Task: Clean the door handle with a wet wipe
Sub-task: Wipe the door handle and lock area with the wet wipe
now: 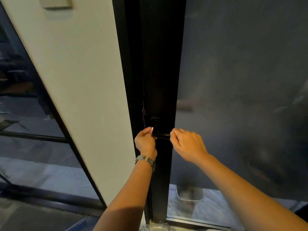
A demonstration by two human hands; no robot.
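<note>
A black lever door handle (160,135) sticks out from the dark door frame (160,80), with its round base just above it. My left hand (145,141), with a metal watch on the wrist, is closed on a small white wet wipe (152,130) pressed against the handle's left end. My right hand (186,144) is curled around the lever's right end, which it hides. The middle of the lever shows between the two hands.
A pale wall panel (80,80) runs beside the frame on the left, with a switch plate (56,4) at the top. Dark frosted glass (241,97) fills the door on the right. More dark-framed glazing (33,147) stands at the far left.
</note>
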